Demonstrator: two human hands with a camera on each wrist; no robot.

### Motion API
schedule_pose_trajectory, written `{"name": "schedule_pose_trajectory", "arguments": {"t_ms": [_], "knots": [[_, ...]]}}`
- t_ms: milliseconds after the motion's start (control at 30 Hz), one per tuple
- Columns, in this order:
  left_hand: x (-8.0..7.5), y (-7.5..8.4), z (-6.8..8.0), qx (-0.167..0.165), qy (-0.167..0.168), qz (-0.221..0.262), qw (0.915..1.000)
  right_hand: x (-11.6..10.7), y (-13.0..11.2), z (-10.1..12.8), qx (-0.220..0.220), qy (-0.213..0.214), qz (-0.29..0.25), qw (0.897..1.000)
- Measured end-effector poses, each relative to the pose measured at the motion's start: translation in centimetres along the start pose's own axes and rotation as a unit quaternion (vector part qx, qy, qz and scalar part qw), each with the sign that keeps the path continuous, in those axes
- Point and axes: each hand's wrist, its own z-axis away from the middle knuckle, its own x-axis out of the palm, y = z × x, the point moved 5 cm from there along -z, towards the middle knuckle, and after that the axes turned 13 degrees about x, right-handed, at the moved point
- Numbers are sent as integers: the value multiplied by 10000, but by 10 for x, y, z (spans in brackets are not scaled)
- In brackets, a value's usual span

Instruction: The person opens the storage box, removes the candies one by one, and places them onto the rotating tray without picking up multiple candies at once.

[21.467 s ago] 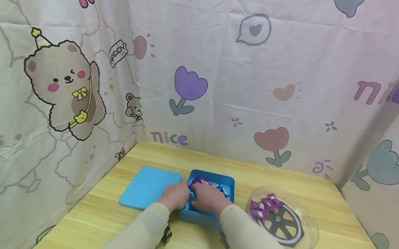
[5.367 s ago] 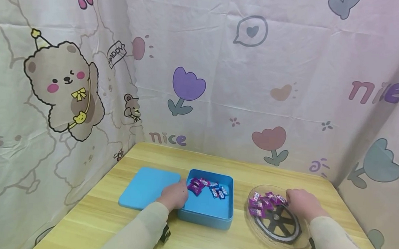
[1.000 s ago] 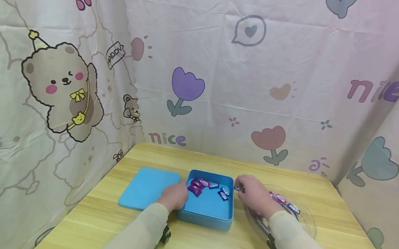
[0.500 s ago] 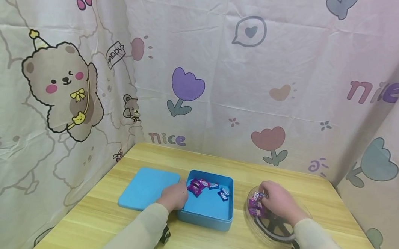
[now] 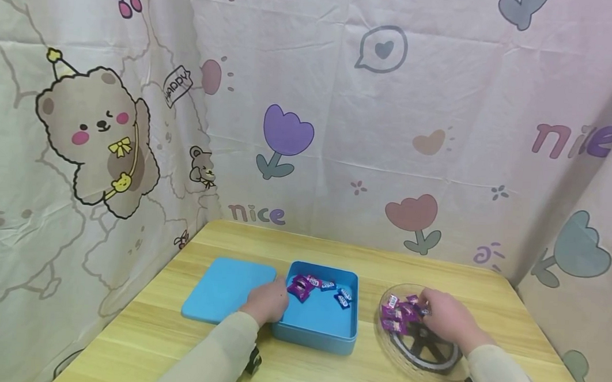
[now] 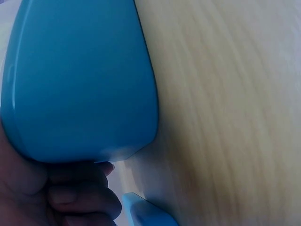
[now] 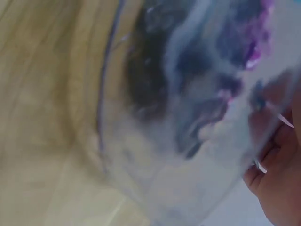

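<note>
My left hand (image 5: pixel 268 300) grips the left wall of the open blue box (image 5: pixel 324 343); its curled fingers (image 6: pixel 84 200) show beside the box (image 6: pixel 80 84) in the left wrist view. Purple candies (image 5: pixel 299 287), a pink one (image 5: pixel 313 281) and several blue ones (image 5: pixel 343 300) lie inside. Over the round clear dish (image 5: pixel 405 372), my right hand (image 5: pixel 452 320) pinches a small blue-wrapped candy (image 5: pixel 424 311). Purple candies (image 5: pixel 393 326) and a white-labelled one (image 5: pixel 392 301) sit in the dish's left and back part. The right wrist view is blurred, with the candy (image 7: pixel 257 96) between the fingertips.
A flat blue lid (image 5: pixel 223 290) lies on the wooden table (image 5: pixel 375 252) left of the box. Dark spokes and a ring (image 5: pixel 422 350) show in or under the dish. Printed cloth (image 5: pixel 342 100) hangs behind and at both sides.
Over the last second my right hand has carried a blue candy from the box's right wall to above the dish. Earlier, it was inside the box. My left hand stays on the box.
</note>
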Motion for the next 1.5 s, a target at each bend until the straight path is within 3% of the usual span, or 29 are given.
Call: {"name": "schedule_pose_trajectory", "arguments": {"t_ms": [167,833,1100,1500], "knots": [[2,-1,-1,-49,-16,38,10000,7,18,-2,372,-113,47,9992],[-1,1,0,-121,-106,7,9999,10,31,0,593,-128,83,9981],[0,0,0,-45,-95,-62,9999,6,0,-4,242,79,49,9997],[1,0,-1,72,-84,-151,9998,-2,-79,-5,-340,523,-96,9980]]}}
